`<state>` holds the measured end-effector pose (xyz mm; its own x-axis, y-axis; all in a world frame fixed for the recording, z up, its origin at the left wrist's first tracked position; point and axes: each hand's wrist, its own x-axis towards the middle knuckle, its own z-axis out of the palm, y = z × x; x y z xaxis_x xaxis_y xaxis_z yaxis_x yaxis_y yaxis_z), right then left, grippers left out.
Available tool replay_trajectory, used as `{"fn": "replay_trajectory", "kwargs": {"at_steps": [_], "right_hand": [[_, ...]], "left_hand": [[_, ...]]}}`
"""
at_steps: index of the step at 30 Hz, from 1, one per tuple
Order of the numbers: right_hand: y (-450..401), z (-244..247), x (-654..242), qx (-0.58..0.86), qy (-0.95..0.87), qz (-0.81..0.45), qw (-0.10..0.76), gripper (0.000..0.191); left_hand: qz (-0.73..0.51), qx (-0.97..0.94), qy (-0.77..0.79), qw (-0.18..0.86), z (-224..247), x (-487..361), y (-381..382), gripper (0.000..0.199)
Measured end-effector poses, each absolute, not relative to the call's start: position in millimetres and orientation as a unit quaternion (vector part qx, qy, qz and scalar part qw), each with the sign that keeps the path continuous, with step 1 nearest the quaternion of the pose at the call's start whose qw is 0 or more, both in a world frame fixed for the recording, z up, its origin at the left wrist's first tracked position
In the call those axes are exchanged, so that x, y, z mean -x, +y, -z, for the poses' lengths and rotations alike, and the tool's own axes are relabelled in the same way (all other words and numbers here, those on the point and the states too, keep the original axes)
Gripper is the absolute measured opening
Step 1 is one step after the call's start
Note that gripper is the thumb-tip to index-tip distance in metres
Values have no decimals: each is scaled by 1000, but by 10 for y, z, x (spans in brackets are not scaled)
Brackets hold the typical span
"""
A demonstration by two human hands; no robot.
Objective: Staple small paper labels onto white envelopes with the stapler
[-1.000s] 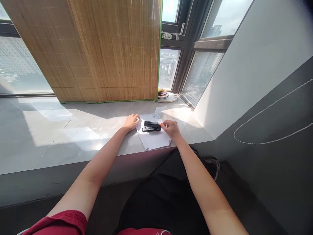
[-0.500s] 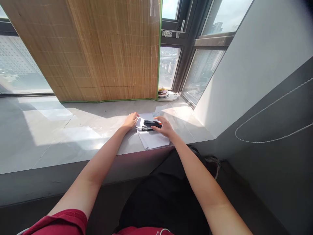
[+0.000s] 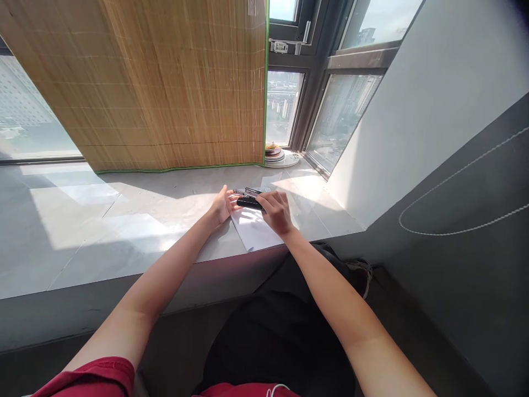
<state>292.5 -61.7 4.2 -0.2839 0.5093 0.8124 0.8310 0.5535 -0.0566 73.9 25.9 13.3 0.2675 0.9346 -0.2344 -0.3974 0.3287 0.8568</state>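
Observation:
A black stapler (image 3: 249, 203) is held above white paper (image 3: 254, 229) on the pale tiled sill, its black top swung apart from its metal rail and turned toward me. My right hand (image 3: 278, 211) is closed around its right end. At the other end is my left hand (image 3: 222, 206), thumb up and fingers stretched out beside the stapler's tip; whether they touch it I cannot tell. The right fingers hide the hinge end. Light and shadow fall in stripes across the paper.
A bamboo blind (image 3: 177, 88) with a green edge hangs before the window. Stacked plates (image 3: 275, 157) stand in the window corner. On the right, a beaded cord (image 3: 430, 234) hangs by the grey wall. The sill's front edge (image 3: 165, 268) is close to my body.
My right hand has lifted and turned the stapler over, so its black top now faces me and its rail points away. My left hand has rotated, fingers now toward the stapler's tip.

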Motion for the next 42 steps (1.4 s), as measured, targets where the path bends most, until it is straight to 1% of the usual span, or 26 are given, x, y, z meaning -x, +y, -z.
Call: {"fn": "replay_trajectory", "kwargs": {"at_steps": [3, 5, 8, 10, 12, 13, 14, 15, 17, 18, 20, 24, 25, 27, 30, 32, 34, 37, 41, 42], "right_hand": [[-609, -41, -2896, 393, -812, 222, 369, 32], [-604, -22, -2870, 374, -823, 241, 353, 32], [-606, -4, -2834, 363, -825, 248, 354, 33], [-600, -3, -2832, 387, -808, 217, 388, 34], [-577, -3, -2864, 437, -764, 147, 452, 28], [-561, -1, -2894, 461, -738, 95, 484, 22], [-543, 3, -2930, 481, -715, 35, 506, 17], [-527, 9, -2968, 494, -699, -29, 517, 16], [-504, 30, -3034, 503, -686, -142, 506, 24], [-500, 45, -3053, 504, -686, -181, 493, 27], [-504, 76, -3058, 507, -692, -217, 465, 29], [-531, 105, -3001, 521, -723, -207, 403, 28], [-538, 99, -2991, 522, -730, -205, 392, 28], [-552, 71, -2985, 510, -742, -201, 386, 29], [-568, -2, -2997, 473, -747, -162, 438, 28], [-567, -63, -3000, 454, -741, -113, 482, 20], [-545, -132, -2984, 437, -740, -69, 507, 11], [-469, -247, -2899, 403, -758, -36, 512, 5], [-355, -364, -2668, 372, -778, -48, 504, 3], [-338, -378, -2605, 369, -779, -55, 504, 6]], "left_hand": [[-421, -329, 361, 764, -180, -758, 206, 60], [-402, -318, 349, 784, -203, -735, 199, 63], [-405, -295, 345, 794, -201, -680, 232, 56], [-430, -277, 352, 783, -184, -651, 275, 41], [-473, -259, 365, 759, -173, -635, 318, 26], [-497, -252, 371, 743, -173, -631, 336, 25], [-521, -248, 376, 725, -177, -629, 348, 30], [-542, -250, 378, 707, -181, -628, 355, 35], [-577, -274, 371, 674, -187, -629, 354, 38], [-587, -294, 363, 661, -185, -630, 349, 35], [-589, -344, 345, 645, -166, -633, 338, 25], [-553, -431, 325, 634, -108, -633, 346, 6], [-542, -448, 322, 634, -99, -630, 351, 8], [-520, -479, 315, 633, -92, -623, 348, 19], [-503, -529, 289, 619, -108, -617, 299, 31], [-504, -570, 268, 591, -129, -615, 251, 32], [-503, -607, 243, 565, -152, -615, 211, 31], [-499, -633, 208, 554, -188, -618, 178, 28], [-500, -621, 186, 575, -221, -641, 146, 31], [-499, -616, 185, 581, -225, -653, 134, 32]]}}
